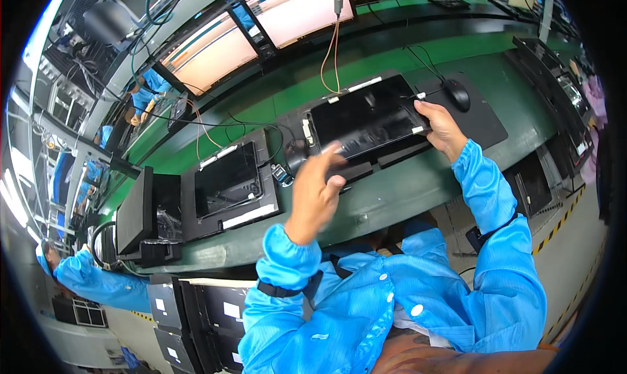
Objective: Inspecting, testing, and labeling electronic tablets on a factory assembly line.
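Note:
A black tablet (366, 116) with a glossy screen lies on a dark pad on the green bench, with small white pieces along its edges. My right hand (445, 131) grips the tablet's right end, thumb on top beside a white cable plug (420, 96); its other fingers are mostly hidden. My left hand (315, 198) hovers over the near left corner of the tablet, thumb apart from the fingers and nothing visible in it. Motion blurs its fingertips. Further left, a second tablet (227, 178) rests on another dark pad.
A black mouse (456, 94) sits right of the tablet, another mouse (296, 153) to its left. Cables (336, 54) hang from above. Two lit monitors (304, 15) stand behind. Black foam blocks (137, 211) occupy the left end, near a co-worker's blue sleeve (98, 279). Black trays (548, 74) lie at far right.

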Tool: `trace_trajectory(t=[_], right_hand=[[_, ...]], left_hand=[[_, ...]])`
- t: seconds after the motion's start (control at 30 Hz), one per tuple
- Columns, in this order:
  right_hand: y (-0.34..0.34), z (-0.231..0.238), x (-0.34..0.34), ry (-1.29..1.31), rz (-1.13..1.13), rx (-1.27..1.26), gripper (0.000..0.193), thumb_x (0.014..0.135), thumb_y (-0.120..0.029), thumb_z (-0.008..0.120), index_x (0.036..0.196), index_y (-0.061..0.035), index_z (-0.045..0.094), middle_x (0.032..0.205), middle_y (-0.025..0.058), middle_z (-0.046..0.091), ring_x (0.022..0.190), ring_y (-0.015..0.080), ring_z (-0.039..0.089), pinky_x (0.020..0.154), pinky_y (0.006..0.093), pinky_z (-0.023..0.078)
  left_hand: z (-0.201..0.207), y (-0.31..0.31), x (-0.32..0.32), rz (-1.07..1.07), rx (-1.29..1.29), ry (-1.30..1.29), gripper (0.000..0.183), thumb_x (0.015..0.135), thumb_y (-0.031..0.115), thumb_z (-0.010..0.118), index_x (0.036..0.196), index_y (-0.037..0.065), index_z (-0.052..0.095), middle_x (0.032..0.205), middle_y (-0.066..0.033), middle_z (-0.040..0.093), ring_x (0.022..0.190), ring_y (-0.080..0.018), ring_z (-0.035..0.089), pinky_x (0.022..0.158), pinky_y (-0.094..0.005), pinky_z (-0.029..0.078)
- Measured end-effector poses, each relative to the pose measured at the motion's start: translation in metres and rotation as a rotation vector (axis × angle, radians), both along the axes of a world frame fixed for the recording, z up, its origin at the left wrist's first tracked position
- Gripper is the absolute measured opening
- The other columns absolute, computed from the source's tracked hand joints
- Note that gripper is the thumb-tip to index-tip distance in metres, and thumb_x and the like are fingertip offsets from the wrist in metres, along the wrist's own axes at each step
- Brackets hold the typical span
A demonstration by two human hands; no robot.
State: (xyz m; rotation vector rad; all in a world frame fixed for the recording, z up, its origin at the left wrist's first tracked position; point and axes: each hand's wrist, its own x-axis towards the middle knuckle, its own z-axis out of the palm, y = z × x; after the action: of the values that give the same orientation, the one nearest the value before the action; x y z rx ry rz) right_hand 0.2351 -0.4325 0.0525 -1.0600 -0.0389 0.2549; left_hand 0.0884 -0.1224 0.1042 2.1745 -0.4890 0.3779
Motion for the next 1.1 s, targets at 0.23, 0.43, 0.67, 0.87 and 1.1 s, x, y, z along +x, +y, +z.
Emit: trace_trajectory(t=[0.23,0.43,0.67,0.87,1.1], right_hand=[[0.021,0.018,0.014,0.110,0.036,-0.368,0.029,0.105,-0.025,0.059,0.114,0.0015,0.067,0.104,0.0077,0.072,0.095,0.0176,0.070,0.080,0.0365,0.058],[0.008,0.043,-0.016,-0.598,-0.038,-1.380,0.079,0.084,-0.060,0.074,0.134,-0.0005,0.061,0.123,0.0193,0.065,0.114,0.0375,0.062,0.098,0.0444,0.050],[-0.002,0.022,-0.020,-0.803,0.039,-1.489,0.066,0.083,-0.045,0.081,0.136,-0.0097,0.065,0.133,0.0135,0.059,0.126,0.0332,0.055,0.105,0.0424,0.047],[0.032,0.033,-0.043,-1.240,-0.307,-1.409,0.037,0.080,-0.023,0.082,0.110,-0.0048,0.070,0.115,0.0124,0.065,0.098,0.0333,0.063,0.085,0.0436,0.051],[0.155,-0.001,-0.125,-1.535,0.221,-1.228,0.015,0.089,-0.014,0.071,0.102,-0.0062,0.069,0.091,0.0115,0.063,0.080,0.0333,0.066,0.069,0.0439,0.053]], left_hand=[[-0.007,0.029,0.069,0.327,0.719,-0.049,0.114,0.065,0.076,0.079,0.142,-0.005,0.054,0.138,-0.0247,0.057,0.134,-0.0397,0.051,0.121,-0.0610,0.024],[-0.021,0.035,0.079,0.247,0.734,0.042,0.107,0.065,0.076,0.079,0.134,-0.005,0.063,0.140,-0.0272,0.057,0.133,-0.0403,0.053,0.122,-0.0602,0.023],[-0.025,0.040,0.081,0.225,0.725,-0.033,0.094,0.072,0.069,0.078,0.127,-0.006,0.066,0.132,-0.0276,0.061,0.128,-0.0373,0.057,0.120,-0.0636,0.023],[-0.012,0.034,0.036,0.213,0.553,-0.280,0.070,0.082,0.045,0.080,0.132,-0.001,0.063,0.139,-0.0227,0.059,0.137,-0.0389,0.049,0.120,-0.0629,0.025],[-0.050,0.075,-0.153,0.437,-0.111,-0.239,0.022,0.082,0.002,0.077,0.103,-0.001,0.072,0.102,-0.0169,0.074,0.093,-0.0334,0.071,0.082,-0.0390,0.056]])
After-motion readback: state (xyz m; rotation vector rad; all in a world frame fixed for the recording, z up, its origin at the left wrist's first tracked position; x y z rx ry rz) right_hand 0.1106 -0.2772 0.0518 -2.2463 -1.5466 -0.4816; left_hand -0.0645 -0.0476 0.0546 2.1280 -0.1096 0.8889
